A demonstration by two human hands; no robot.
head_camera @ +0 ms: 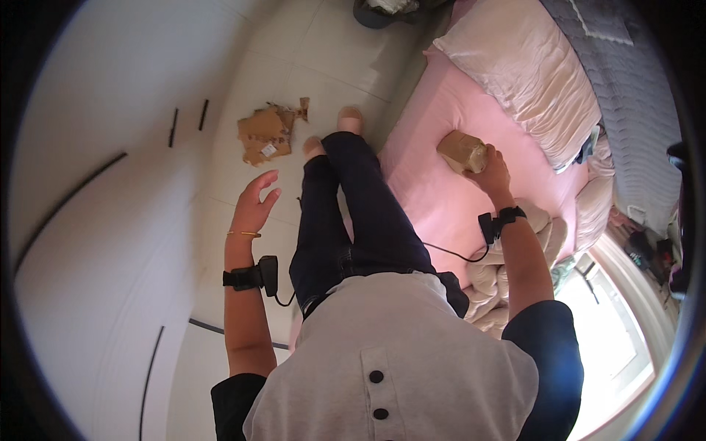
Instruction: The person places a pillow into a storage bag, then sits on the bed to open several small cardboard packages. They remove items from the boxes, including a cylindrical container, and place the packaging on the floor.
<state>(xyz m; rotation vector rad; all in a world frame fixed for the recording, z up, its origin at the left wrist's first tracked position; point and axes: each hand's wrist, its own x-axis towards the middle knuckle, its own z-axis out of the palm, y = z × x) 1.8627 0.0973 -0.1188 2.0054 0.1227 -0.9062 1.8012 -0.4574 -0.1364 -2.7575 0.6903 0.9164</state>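
Note:
A small brown cardboard box [462, 151] with clear tape on its end is in my right hand [492, 175], held over or against the pink bed sheet [436, 116]. Whether the box touches the sheet, I cannot tell. My left hand [257, 203] hangs above the floor on the other side of my legs, fingers apart and holding nothing. Flattened, torn cardboard [267, 135] with a white label lies on the tiles beyond that hand, near my feet. Each forearm carries a strapped-on black device, the left one [268, 275] below a bracelet.
A pale pillow [524, 71] and a bunched quilt [488, 286] lie on the bed. Beyond it is a grey quilted surface [634, 110]. A dark bin [375, 15] stands at the far end of the floor. White cabinet fronts [110, 237] with black handles line the left; a bright window [606, 320] is at right.

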